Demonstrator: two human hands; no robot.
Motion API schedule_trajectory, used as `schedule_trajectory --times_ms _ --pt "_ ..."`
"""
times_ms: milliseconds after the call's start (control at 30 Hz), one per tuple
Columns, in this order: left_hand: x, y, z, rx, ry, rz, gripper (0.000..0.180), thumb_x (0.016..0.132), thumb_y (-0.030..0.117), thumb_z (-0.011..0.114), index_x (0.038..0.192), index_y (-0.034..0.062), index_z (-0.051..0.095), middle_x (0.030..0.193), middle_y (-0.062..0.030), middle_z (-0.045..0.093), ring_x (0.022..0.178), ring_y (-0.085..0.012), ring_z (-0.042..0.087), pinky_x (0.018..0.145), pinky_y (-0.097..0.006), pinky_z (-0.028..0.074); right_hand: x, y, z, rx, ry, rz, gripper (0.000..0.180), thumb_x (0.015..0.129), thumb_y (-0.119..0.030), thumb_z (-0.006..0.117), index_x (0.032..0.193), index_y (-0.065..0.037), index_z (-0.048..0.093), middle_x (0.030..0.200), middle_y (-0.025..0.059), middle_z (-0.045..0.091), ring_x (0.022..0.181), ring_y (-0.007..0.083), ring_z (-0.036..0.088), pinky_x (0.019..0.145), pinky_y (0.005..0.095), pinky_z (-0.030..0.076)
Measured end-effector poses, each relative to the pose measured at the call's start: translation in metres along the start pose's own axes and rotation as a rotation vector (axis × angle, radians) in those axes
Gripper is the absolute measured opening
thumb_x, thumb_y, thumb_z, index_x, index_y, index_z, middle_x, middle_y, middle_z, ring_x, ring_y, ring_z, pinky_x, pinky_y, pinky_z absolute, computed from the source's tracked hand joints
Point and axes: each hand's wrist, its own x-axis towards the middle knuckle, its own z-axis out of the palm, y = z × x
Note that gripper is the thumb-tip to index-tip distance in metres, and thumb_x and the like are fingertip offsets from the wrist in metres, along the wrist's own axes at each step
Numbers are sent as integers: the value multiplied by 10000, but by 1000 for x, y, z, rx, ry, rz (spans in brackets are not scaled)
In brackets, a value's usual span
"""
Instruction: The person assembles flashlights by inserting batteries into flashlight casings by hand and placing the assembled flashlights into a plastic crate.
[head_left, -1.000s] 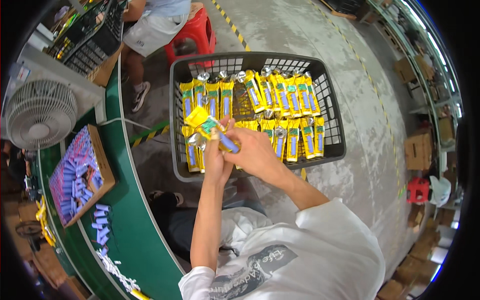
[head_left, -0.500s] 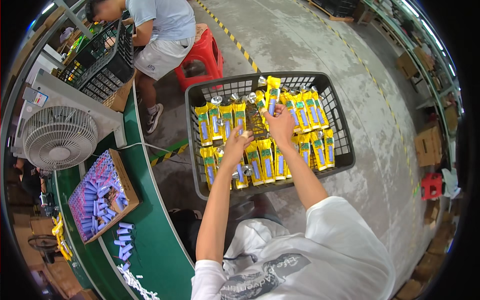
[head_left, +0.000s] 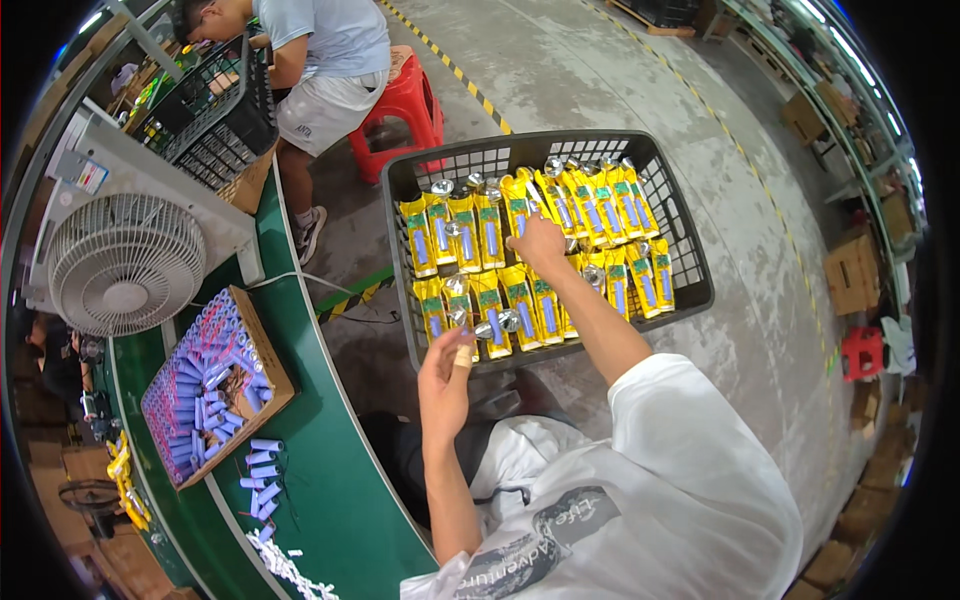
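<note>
A black plastic basket (head_left: pixel 705 290) holds two rows of open yellow housings, each with a green circuit board and a purple battery cell. Silver reflector cups (head_left: pixel 555 166) lie among them. My right hand (head_left: pixel 540 246) reaches into the back row, its fingers closed at the lower end of one yellow housing (head_left: pixel 516 200) in the middle; part of the grip is hidden. Just over the basket's near left rim, my left hand (head_left: pixel 444 388) is raised with its fingers apart and nothing in it. A beige wrap covers one of its digits.
At left, a green workbench (head_left: pixel 300 400) carries a cardboard box (head_left: pixel 262 345) of purple cells, loose cells (head_left: pixel 262 472), small white pieces (head_left: pixel 285 570) and a fan (head_left: pixel 125 265). A seated person (head_left: pixel 330 60) works beside another black basket (head_left: pixel 225 125). A red stool (head_left: pixel 415 110) stands beyond.
My right hand has lowered the yellow housing from above the basket into the back row. My left hand has drawn back toward me, away from the housings.
</note>
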Motion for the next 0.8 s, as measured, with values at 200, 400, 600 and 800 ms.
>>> schedule_trajectory --times_ms 200,400,600,800 --pt "-80 -9 -9 -49 31 -30 358 1071 124 604 1398 -18 574 1282 -154 699 1177 -230 668 1069 -367 489 -2 6 -25 -133 -73 -44 673 770 -569 847 1046 33 732 1013 250 764 967 423 745 866 508 603" --pt "-174 -32 -41 -87 179 -117 359 1070 74 584 1411 -34 557 1318 -183 682 1221 -250 655 1092 -370 480 48 32 -38 -2 281 -176 435 833 -410 775 1021 -19 761 934 260 755 927 431 739 875 521 584" --pt "-221 -62 -51 -108 350 -144 355 1069 80 583 1398 -51 557 1304 -207 682 1188 -260 668 1074 -360 489 103 73 -11 -169 194 -197 221 778 -183 726 910 -26 807 937 266 761 874 450 747 813 494 616" --pt "-223 -56 -35 -62 437 -139 324 1061 56 584 1366 -51 581 1277 -200 695 1169 -245 673 1063 -354 496 96 82 0 -246 139 -168 229 805 -139 695 939 30 773 965 285 755 948 462 740 857 511 606"
